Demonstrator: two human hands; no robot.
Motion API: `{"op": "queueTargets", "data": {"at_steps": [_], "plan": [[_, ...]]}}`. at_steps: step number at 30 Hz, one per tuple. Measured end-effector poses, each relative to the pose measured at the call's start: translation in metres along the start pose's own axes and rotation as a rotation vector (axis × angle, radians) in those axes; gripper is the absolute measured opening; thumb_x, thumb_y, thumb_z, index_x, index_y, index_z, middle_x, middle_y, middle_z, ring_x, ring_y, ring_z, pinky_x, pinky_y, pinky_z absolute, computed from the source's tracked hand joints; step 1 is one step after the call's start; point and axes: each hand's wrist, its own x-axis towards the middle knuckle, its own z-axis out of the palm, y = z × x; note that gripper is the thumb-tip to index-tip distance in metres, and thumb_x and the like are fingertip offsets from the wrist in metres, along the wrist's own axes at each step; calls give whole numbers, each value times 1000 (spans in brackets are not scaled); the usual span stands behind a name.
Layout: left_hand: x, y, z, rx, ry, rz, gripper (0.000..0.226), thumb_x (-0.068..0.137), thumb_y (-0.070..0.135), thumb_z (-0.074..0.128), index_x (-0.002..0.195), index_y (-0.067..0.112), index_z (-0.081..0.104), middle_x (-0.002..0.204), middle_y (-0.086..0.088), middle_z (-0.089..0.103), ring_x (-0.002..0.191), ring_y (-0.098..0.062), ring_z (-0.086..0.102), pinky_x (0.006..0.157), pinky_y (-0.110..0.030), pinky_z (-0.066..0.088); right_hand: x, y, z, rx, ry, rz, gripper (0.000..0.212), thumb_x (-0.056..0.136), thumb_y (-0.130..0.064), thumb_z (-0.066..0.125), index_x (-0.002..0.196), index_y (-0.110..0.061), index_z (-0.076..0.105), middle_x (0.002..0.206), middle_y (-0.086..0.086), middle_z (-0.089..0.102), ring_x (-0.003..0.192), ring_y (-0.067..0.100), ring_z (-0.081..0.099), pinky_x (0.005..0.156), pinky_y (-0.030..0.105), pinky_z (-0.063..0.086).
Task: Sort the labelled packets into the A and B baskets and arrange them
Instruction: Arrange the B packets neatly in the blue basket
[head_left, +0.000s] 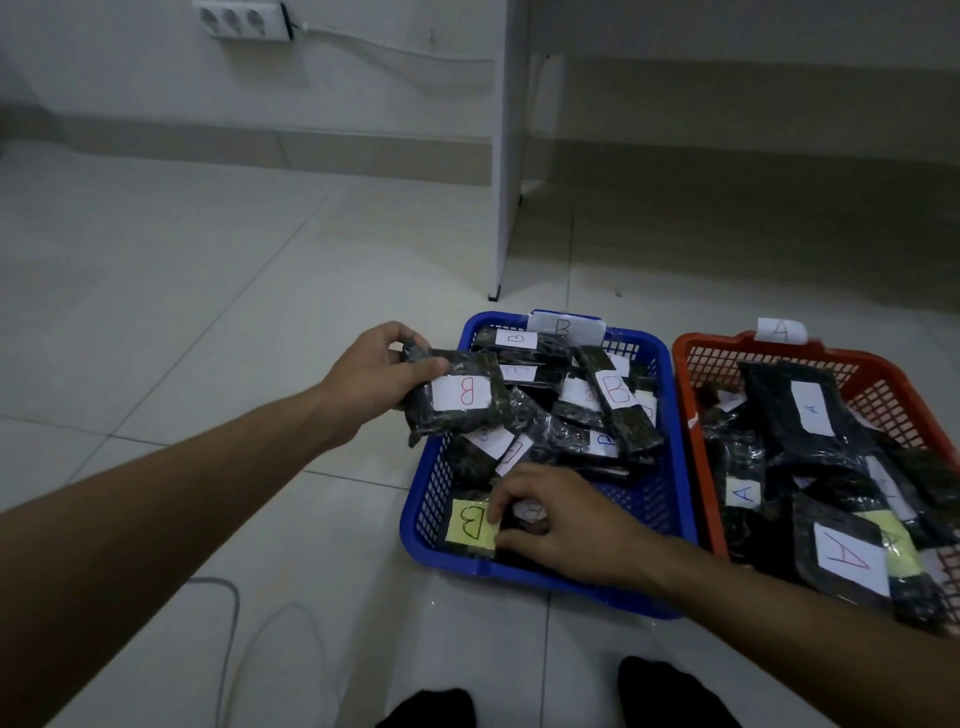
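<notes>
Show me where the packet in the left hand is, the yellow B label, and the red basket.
Packet in the left hand (460, 397), head view, on its white B label.
Yellow B label (471, 522), head view, on the letter.
Red basket (698, 452), head view, on its left rim.

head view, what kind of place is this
Probably an indoor room, with the work done on the floor: pale floor tiles, a wall socket strip low on the wall, and the white leg of a desk or cabinet beside the baskets.
</notes>
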Motion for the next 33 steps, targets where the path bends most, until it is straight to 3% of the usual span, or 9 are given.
{"op": "queueTargets", "data": {"at_steps": [3, 5, 8, 11, 14, 20, 24, 29, 33], "plan": [[0, 0, 9, 3, -37, 0, 28, 90, 19, 68, 111, 7, 53, 95, -13, 72, 81, -20, 70, 57, -27, 56, -4, 12, -15, 26, 216, 152, 5, 90, -21, 67, 89, -25, 66, 85, -12, 66, 78, -2, 61, 66, 13, 47], [1, 2, 13, 5, -43, -1, 27, 91, 18, 67, 111, 7, 53, 94, -12, 72, 79, -19, 70, 58, -27, 57, -4, 24, -24, -8, 268, 273, 12, 92, -25, 67, 103, -28, 62, 88, -11, 66, 74, 0, 61, 65, 13, 47], [2, 2, 16, 6, -33, -20, 29, 91, 18, 66, 113, 6, 52, 95, -13, 71, 79, -18, 69, 56, -25, 56, -1, 29, -22, -99, 144, 319, 57, 92, -31, 67, 143, -35, 44, 116, -5, 61, 93, 6, 60, 86, 25, 50], [3, -1, 15, -13, 3, -49, 28, 91, 19, 66, 112, 6, 52, 99, -15, 70, 82, -20, 69, 58, -27, 57, 16, 24, -16, -155, 64, 266, 72, 94, -37, 64, 155, -29, 26, 145, 0, 39, 121, 16, 50, 105, 27, 38], [4, -2, 14, -42, 33, -66, 23, 92, 18, 65, 108, 9, 52, 98, -12, 69, 80, -18, 68, 55, -25, 55, 37, 26, -14, -193, 18, 253, 78, 91, -44, 65, 156, -26, 24, 147, 2, 28, 131, 23, 40, 110, 35, 38], [3, -3, 16, -69, 51, -67, 23, 93, 18, 63, 110, 9, 52, 96, -11, 69, 81, -18, 68, 56, -25, 55, 52, 30, -15, -465, 14, 225, 81, 81, -61, 67, 147, -26, 35, 132, 3, 28, 123, 24, 39, 102, 42, 43], [2, 0, 18, -78, 51, -54, 21, 94, 18, 63, 109, 10, 52, 96, -10, 69, 81, -16, 68, 52, -21, 53, 54, 33, -12, -611, 31, 212, 94, 82, -69, 61, 155, -28, 18, 134, 5, 29, 126, 26, 39, 110, 49, 34], [-1, 2, 20, -95, 45, -31, 21, 93, 19, 64, 108, 10, 52, 95, -10, 70, 81, -17, 69, 53, -21, 54, 56, 33, -7, -553, 106, 217, 89, 84, -70, 58, 154, -30, 20, 136, 4, 32, 127, 27, 40, 110, 50, 32], [-2, 2, 24, -113, 39, -21, 19, 94, 18, 63, 106, 10, 51, 92, -8, 69, 79, -15, 68, 53, -22, 55, 48, 34, -10, -310, 192, 211, 69, 87, -67, 55, 141, -25, 44, 126, 0, 45, 118, 19, 47, 98, 41, 45]]}}
